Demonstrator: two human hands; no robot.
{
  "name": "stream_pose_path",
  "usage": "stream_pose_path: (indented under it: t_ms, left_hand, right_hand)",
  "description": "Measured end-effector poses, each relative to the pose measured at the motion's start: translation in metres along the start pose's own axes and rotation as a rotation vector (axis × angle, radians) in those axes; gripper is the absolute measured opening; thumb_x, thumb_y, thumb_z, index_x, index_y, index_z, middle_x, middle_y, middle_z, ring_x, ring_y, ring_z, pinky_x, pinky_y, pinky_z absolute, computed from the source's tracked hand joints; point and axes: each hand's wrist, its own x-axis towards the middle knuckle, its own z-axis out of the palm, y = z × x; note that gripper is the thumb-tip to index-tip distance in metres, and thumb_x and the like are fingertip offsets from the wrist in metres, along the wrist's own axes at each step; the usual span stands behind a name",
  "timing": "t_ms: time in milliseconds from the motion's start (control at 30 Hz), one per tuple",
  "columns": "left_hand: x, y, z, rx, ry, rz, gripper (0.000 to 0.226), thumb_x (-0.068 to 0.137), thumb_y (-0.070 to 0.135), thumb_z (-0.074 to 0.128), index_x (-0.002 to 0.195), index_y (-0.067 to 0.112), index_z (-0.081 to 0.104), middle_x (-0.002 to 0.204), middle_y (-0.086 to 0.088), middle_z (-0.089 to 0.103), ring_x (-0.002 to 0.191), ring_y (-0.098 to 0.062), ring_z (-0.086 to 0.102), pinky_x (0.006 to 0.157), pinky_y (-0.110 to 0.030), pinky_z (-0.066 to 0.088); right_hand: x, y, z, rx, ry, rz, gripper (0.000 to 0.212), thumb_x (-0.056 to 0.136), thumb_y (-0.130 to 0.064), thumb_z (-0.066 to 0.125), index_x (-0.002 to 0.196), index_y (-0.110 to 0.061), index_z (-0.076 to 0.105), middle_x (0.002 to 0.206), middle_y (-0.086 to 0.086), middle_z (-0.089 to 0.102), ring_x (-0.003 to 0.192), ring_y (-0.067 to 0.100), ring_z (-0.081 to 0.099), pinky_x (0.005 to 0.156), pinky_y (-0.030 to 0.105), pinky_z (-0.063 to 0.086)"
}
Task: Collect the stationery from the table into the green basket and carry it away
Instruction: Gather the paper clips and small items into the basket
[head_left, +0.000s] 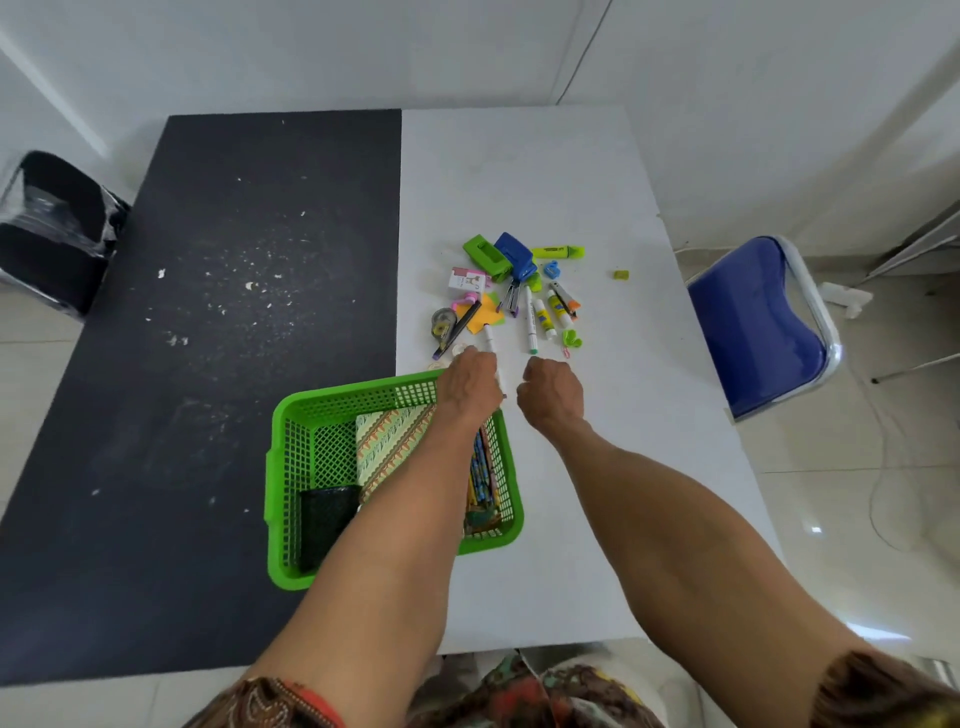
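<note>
As the left hand (470, 384) pinches a pen (490, 340), right hand (550, 389) curled, perhaps empty, the pen could miss the basket (337, 397)

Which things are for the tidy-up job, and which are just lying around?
For the job: green basket, white pen, yellow highlighter, glue stick.
Just lying about: blue chair, black bin, white crumbs.

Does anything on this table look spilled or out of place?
Yes. White crumbs are scattered over the table's black half, like a spill. One small green piece lies alone, right of the stationery pile.
</note>
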Motion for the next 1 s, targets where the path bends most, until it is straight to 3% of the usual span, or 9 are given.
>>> stream_pose_path:
  t_ms: [167, 300, 400, 567, 733, 867, 1000]
  left_hand:
    - [-0.039, -0.022, -0.011, 0.040, 0.023, -0.025, 0.019, 0.089, 0.009, 0.059, 0.108, 0.007, 0.062, 0.114, -0.012, 0.059, 0.103, -0.033, 0.060, 0.081, -0.042, 0.051]
    - [-0.059, -0.034, -0.011, 0.058, -0.011, -0.046, 0.017, 0.090, 0.012, 0.060, 0.106, 0.007, 0.063, 0.113, -0.012, 0.059, 0.101, -0.031, 0.059, 0.083, -0.042, 0.051]
    - [-0.067, -0.041, -0.007, 0.063, -0.033, -0.050, 0.019, 0.090, 0.013, 0.057, 0.108, 0.010, 0.063, 0.114, -0.011, 0.057, 0.103, -0.031, 0.058, 0.084, -0.041, 0.050]
    - [-0.074, -0.047, 0.001, 0.064, -0.053, -0.030, 0.017, 0.091, 0.015, 0.057, 0.107, 0.011, 0.062, 0.113, -0.009, 0.056, 0.102, -0.029, 0.057, 0.079, -0.040, 0.048]
    - [-0.078, -0.057, 0.006, 0.036, -0.071, -0.033, 0.009, 0.091, 0.010, 0.056, 0.099, 0.010, 0.061, 0.109, -0.008, 0.055, 0.095, -0.027, 0.057, 0.080, -0.040, 0.052]
    - [-0.077, -0.060, 0.001, 0.035, -0.062, -0.025, 0.010, 0.093, 0.012, 0.055, 0.098, 0.009, 0.062, 0.107, -0.009, 0.055, 0.093, -0.028, 0.058, 0.075, -0.038, 0.049]
    - [-0.071, -0.061, -0.005, 0.043, -0.048, -0.021, 0.011, 0.092, 0.011, 0.056, 0.101, 0.009, 0.062, 0.110, -0.010, 0.055, 0.095, -0.028, 0.058, 0.075, -0.038, 0.049]
  right_hand:
    - [-0.043, -0.024, 0.008, -0.082, 0.012, -0.162, 0.022, 0.083, -0.011, 0.050, 0.098, -0.010, 0.065, 0.097, 0.013, 0.066, 0.090, 0.034, 0.061, 0.071, 0.034, 0.049]
    - [-0.070, -0.035, 0.027, -0.216, -0.151, -0.299, 0.023, 0.084, -0.007, 0.049, 0.096, -0.009, 0.069, 0.095, 0.016, 0.068, 0.089, 0.035, 0.064, 0.071, 0.034, 0.052]
    - [-0.085, -0.035, 0.046, -0.311, -0.315, -0.343, 0.022, 0.089, -0.007, 0.051, 0.105, -0.004, 0.066, 0.103, 0.016, 0.065, 0.093, 0.034, 0.064, 0.069, 0.031, 0.048]
    - [-0.102, -0.030, 0.074, -0.483, -0.414, -0.355, 0.029, 0.094, -0.005, 0.048, 0.120, 0.002, 0.058, 0.119, 0.018, 0.062, 0.108, 0.034, 0.062, 0.086, 0.039, 0.052]
    - [-0.106, -0.029, 0.090, -0.557, -0.451, -0.333, 0.034, 0.093, -0.003, 0.052, 0.127, 0.002, 0.053, 0.125, 0.017, 0.060, 0.114, 0.032, 0.060, 0.091, 0.040, 0.053]
    - [-0.105, -0.033, 0.087, -0.525, -0.468, -0.282, 0.033, 0.094, -0.002, 0.049, 0.126, 0.001, 0.054, 0.122, 0.017, 0.061, 0.112, 0.032, 0.061, 0.088, 0.039, 0.053]
    - [-0.092, -0.038, 0.081, -0.392, -0.455, -0.241, 0.024, 0.092, -0.005, 0.048, 0.111, 0.002, 0.060, 0.108, 0.017, 0.065, 0.097, 0.033, 0.065, 0.074, 0.033, 0.051]
